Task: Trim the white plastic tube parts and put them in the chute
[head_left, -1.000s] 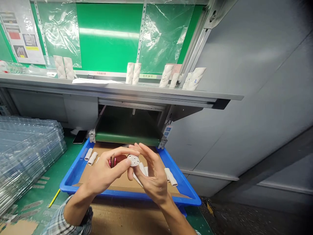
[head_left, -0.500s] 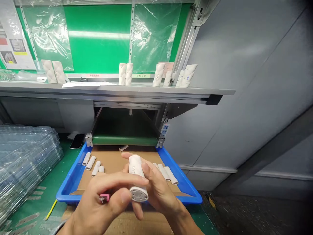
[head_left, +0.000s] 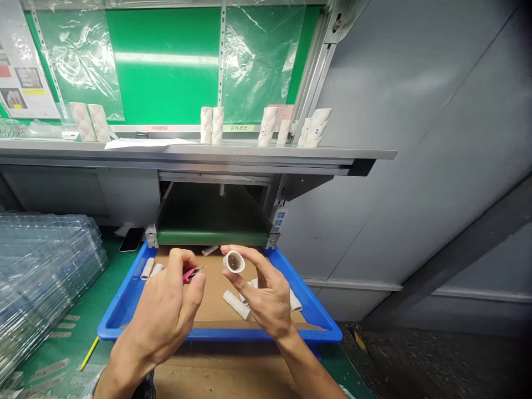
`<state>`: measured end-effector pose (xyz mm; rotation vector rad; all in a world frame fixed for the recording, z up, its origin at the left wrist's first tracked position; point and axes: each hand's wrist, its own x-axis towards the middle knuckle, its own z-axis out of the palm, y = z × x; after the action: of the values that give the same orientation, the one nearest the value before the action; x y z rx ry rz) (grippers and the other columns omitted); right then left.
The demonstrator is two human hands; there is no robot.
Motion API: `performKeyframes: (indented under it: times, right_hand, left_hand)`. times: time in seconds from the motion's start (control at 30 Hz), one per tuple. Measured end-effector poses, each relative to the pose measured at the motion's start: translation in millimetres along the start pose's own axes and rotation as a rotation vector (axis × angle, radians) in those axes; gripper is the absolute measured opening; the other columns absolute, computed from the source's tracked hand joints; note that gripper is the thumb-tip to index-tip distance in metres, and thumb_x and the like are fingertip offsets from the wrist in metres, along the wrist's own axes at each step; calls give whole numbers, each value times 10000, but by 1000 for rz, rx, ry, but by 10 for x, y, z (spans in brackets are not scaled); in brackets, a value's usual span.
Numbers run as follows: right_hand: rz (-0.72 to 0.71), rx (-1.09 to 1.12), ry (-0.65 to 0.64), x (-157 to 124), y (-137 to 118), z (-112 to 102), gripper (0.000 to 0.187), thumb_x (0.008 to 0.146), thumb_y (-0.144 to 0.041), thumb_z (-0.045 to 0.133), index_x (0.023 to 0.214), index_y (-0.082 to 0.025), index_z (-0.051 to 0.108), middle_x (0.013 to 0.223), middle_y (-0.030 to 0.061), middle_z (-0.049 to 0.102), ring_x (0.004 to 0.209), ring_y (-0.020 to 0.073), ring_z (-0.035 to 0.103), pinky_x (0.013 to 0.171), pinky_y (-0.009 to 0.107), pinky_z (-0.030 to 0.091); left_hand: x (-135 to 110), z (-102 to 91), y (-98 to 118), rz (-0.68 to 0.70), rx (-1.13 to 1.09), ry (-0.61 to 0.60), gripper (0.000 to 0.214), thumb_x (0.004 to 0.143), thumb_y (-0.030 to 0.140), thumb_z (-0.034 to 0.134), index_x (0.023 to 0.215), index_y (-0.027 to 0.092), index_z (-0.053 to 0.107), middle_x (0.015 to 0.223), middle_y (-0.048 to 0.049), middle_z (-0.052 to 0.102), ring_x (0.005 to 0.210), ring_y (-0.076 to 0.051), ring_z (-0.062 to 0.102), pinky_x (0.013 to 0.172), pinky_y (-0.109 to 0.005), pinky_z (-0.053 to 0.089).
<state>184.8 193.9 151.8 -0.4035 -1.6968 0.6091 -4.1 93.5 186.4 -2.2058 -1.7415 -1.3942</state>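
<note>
While the right grip (head_left: 270,302) pinches a tube (head_left: 234,262) between thumb and fingers, its open end showing, the left grip (head_left: 164,310) is closed on a pink tool (head_left: 189,275). From that grip a thin metal tip (head_left: 201,270) points toward the tube without touching it. Should either wrist jerk, the tip could well scratch the tube's rim or prick the right thumb; a slack pinch could drop the tube onto the loose tube (head_left: 236,305) below the right grip, or into the tray (head_left: 220,334) beneath both.
</note>
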Motion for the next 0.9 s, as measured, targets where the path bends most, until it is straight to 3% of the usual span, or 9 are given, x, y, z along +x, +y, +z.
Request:
performKeyframes:
  times: [0.1,0.2,0.4,0.9]
  right_hand:
    - [-91,-67,-42,3,-18,-8,357,1004,-223,794,1347,-307,746,1274,57,811,1172,235,775,1042,392,654]
    - [-142,-120,-66,16,-44,-13,380,1017,-201,769,1376,-322,736,1304,58,804,1201,247,772,1053,411,654]
    - [-216,-175,-145,7,-95,-19,356,1052,-311,734,1407,-325,719,1297,76,812,1197,284,783,1051,466,648]
    - [-266,-185,-158,13,-102,-6,349,1086,-346,675,1433,-336,696,1293,76,807,1181,288,778,1035,475,624]
  left_hand:
    - [16,8,-10,80,76,-57,233,1172,334,324,996,267,460,733,53,580,560,-167,547,530,-288,362]
    - [20,48,-22,159,183,1,342,1196,362,287,932,260,479,723,43,592,577,-166,555,558,-297,362]
    - [7,185,-6,178,333,135,515,1127,673,404,898,232,539,697,23,686,557,-168,640,552,-312,371]
    - [-5,220,-20,188,468,116,585,1154,637,342,761,231,496,610,19,628,525,-175,596,538,-349,252]
